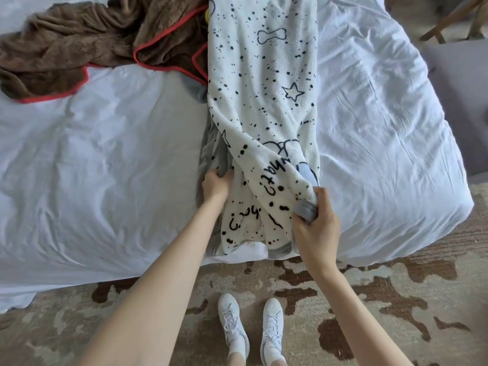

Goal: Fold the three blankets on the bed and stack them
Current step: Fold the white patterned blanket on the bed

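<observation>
Hands (264, 210) grip spotted blanket (264, 75) (both)

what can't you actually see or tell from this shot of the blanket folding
- Third blanket: only grey cloth shows under the spotted blanket in the head view; whether it is separate or a backing is unclear.
- Brown blanket: cut off by the top edge.
- Left hand fingertips: tucked into the cloth.
- Chair: cut off at the top right corner.

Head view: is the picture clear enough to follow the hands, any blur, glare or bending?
Head view: soft even daylight, no glare; left hand, right hand and spotted blanket are sharp; the wide lens bends the bed edges outward; brown blanket is slightly soft.
</observation>
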`<state>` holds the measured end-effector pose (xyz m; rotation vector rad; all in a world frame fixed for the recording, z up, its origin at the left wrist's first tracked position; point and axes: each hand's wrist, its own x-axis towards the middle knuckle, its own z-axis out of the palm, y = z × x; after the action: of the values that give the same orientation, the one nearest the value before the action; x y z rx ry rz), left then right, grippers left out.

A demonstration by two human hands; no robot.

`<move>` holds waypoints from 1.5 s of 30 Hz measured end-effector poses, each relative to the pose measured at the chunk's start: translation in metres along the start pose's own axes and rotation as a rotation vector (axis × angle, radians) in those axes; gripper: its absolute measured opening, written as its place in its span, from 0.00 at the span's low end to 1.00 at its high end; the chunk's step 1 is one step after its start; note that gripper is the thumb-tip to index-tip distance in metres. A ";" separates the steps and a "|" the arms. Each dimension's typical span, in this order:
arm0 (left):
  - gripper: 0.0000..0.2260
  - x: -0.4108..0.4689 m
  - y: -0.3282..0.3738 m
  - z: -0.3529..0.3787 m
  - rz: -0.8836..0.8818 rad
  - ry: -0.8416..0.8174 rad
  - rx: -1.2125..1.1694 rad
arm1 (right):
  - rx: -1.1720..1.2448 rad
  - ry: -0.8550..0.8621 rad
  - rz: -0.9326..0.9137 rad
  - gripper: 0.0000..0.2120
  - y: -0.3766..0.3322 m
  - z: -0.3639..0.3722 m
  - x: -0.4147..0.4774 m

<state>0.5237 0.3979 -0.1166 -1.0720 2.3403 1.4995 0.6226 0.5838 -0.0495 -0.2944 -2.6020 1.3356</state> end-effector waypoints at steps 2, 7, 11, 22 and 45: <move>0.10 -0.003 0.000 -0.005 0.164 0.094 0.030 | -0.030 0.046 -0.008 0.13 -0.001 0.003 -0.003; 0.09 -0.001 -0.030 -0.033 0.461 0.417 0.099 | -0.115 0.186 -0.073 0.17 -0.002 0.003 -0.009; 0.10 0.014 -0.059 -0.044 0.141 0.161 0.075 | -0.150 0.137 -0.302 0.17 -0.004 0.013 -0.019; 0.17 0.011 -0.039 -0.050 0.123 -0.041 -0.072 | -0.250 -0.997 -0.360 0.34 0.011 0.060 -0.035; 0.08 0.006 -0.057 -0.024 0.254 0.191 0.496 | -0.564 -0.339 -0.121 0.07 0.090 0.032 0.088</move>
<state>0.5614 0.3610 -0.1497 -0.8417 2.8519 0.8177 0.5374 0.6334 -0.1333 0.0177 -3.1837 0.6292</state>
